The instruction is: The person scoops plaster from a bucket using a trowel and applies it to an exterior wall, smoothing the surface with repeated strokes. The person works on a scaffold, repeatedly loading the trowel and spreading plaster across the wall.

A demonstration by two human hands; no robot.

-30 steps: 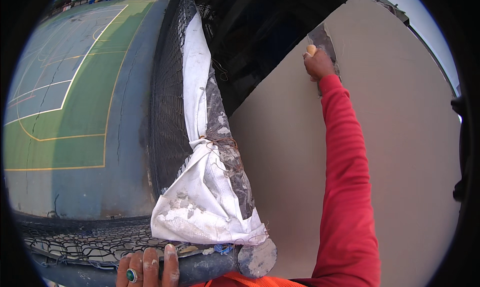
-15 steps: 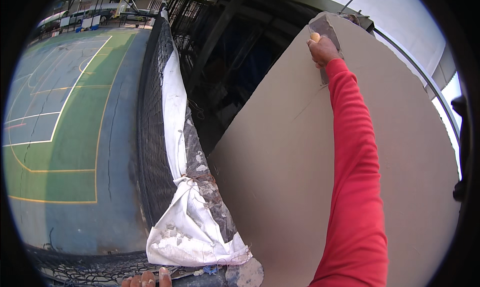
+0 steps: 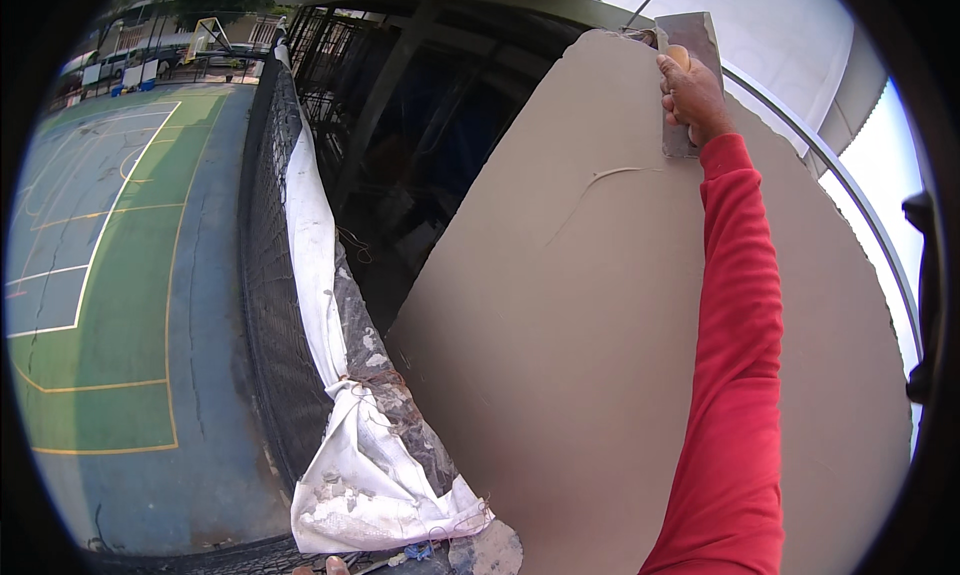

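My right hand [image 3: 694, 100] is closed round the rounded wooden handle of a rectangular plastering trowel [image 3: 703, 37]. Its flat grey blade stands near upright at the top of a smooth grey-beige plastered wall [image 3: 600, 305], partly jutting past the upper edge. A thin curved ridge of plaster [image 3: 605, 175] runs down and left from below the blade. At the bottom edge, only fingertips of my left hand [image 3: 335, 566] show, curled at the fence rail [image 3: 425, 558]; the rest is out of view. White sheeting [image 3: 380, 485] is tied round the corner post beside it.
Black mesh fencing [image 3: 270, 275] runs away on the left, above a green and blue sports court [image 3: 130, 325]. Behind the wall's left edge lies a dark space with metal framing [image 3: 390, 105]. A curved metal pipe [image 3: 820, 155] passes along the wall's right side.
The trowel has moved right along the wall's top, and its blade now stands past the edge. A curved plaster ridge has appeared. My left fingers have slid mostly out of view.
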